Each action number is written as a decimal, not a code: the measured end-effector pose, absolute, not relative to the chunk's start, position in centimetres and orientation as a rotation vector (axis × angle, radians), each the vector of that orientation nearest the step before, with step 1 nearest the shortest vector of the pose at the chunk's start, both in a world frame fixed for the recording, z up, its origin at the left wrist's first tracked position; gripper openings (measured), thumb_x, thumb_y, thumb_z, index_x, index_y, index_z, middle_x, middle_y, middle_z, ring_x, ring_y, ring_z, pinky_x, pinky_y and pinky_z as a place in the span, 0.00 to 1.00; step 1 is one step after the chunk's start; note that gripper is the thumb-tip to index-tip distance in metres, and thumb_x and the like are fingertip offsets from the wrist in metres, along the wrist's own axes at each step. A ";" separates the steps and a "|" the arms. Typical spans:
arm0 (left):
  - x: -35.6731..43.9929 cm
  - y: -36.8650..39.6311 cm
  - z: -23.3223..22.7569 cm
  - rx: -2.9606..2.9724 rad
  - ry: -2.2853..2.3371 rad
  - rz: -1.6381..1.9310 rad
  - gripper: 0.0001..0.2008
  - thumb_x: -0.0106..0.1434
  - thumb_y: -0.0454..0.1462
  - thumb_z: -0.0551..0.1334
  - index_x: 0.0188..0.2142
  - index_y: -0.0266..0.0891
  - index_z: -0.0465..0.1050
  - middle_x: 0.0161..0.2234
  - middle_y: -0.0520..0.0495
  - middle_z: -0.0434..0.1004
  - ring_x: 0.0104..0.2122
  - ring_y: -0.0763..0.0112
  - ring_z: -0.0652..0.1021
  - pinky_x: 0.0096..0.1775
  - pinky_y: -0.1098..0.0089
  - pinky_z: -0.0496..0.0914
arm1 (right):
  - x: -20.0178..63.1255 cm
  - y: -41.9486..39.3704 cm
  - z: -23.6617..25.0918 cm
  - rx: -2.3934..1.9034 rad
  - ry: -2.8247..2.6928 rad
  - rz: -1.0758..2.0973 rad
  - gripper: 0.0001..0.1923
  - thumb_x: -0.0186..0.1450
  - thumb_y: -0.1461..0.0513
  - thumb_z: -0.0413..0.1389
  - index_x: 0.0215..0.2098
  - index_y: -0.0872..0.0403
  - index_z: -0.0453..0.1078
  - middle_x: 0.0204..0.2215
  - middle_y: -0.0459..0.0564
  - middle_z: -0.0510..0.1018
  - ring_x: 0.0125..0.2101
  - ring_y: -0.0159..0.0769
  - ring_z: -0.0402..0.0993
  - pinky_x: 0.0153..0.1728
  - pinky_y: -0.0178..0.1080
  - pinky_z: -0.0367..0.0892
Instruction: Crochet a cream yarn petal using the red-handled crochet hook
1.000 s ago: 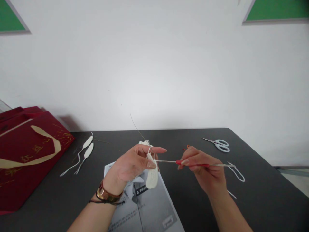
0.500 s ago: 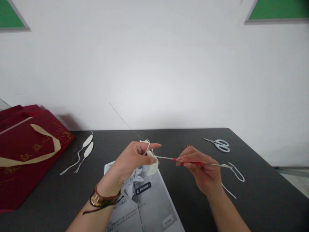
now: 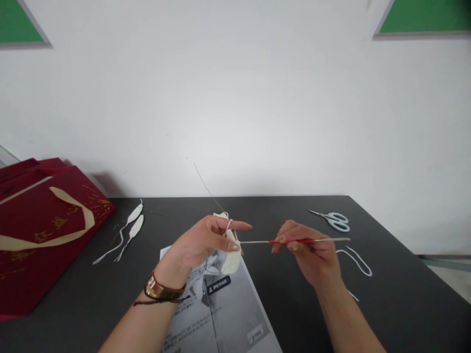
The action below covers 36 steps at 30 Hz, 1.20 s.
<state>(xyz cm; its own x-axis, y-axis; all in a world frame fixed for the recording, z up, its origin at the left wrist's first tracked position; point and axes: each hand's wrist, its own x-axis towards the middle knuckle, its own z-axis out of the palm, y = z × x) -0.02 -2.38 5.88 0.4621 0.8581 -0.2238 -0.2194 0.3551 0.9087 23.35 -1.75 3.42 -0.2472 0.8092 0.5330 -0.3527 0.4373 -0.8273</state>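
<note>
My left hand pinches a small white crocheted piece between thumb and fingers, with white yarn looped over the index finger. My right hand holds a thin metal crochet hook with a red grip, lying almost level, its tip at the top edge of the crocheted piece. A thin wire rises from behind the left fingers. Both hands hover above a printed sheet on the dark table.
Two finished white petal shapes with tails lie at the left, beside a red gift bag. White-handled scissors rest at the back right. A loose white yarn strand curls right of my right hand. A white wall stands behind.
The hook has levelled and risen slightly, staying at the piece's edge. My left hand shifted a little and its wrist turned; the wire swung about.
</note>
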 end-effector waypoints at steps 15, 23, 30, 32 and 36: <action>3.7 -2.8 4.2 1.051 0.903 1.144 0.16 0.50 0.35 0.71 0.41 0.41 0.80 0.28 0.48 0.80 0.26 0.73 0.74 0.34 0.70 0.67 | 20.3 -1.4 1.9 -0.600 -0.619 1.757 0.10 0.56 0.58 0.65 0.31 0.58 0.76 0.21 0.45 0.78 0.18 0.25 0.72 0.23 0.27 0.75; 3.9 -2.7 3.7 0.978 0.861 1.190 0.26 0.48 0.32 0.71 0.49 0.42 0.75 0.28 0.50 0.77 0.28 0.73 0.73 0.37 0.70 0.65 | 19.9 -1.6 1.9 -0.610 -0.664 1.689 0.12 0.56 0.56 0.64 0.31 0.58 0.75 0.20 0.45 0.77 0.19 0.26 0.72 0.22 0.29 0.76; 3.7 -2.7 4.2 0.981 0.863 1.198 0.31 0.49 0.31 0.70 0.54 0.46 0.70 0.28 0.53 0.73 0.28 0.76 0.71 0.35 0.74 0.64 | 19.9 -1.4 1.9 -0.611 -0.616 1.765 0.12 0.57 0.57 0.64 0.30 0.59 0.76 0.19 0.45 0.76 0.17 0.25 0.70 0.20 0.28 0.75; 3.7 -2.8 4.3 0.988 0.861 1.206 0.29 0.49 0.31 0.70 0.52 0.46 0.72 0.28 0.54 0.72 0.28 0.77 0.71 0.34 0.74 0.64 | 19.9 -1.4 1.9 -0.604 -0.612 1.775 0.12 0.57 0.57 0.64 0.30 0.59 0.75 0.19 0.45 0.76 0.17 0.25 0.70 0.20 0.28 0.75; 3.9 -2.8 4.1 1.067 0.910 1.240 0.23 0.49 0.32 0.70 0.47 0.43 0.75 0.28 0.52 0.73 0.26 0.75 0.70 0.33 0.73 0.64 | 20.0 -1.3 1.7 -0.591 -0.572 1.791 0.11 0.57 0.58 0.64 0.31 0.59 0.76 0.19 0.44 0.76 0.18 0.25 0.70 0.20 0.27 0.75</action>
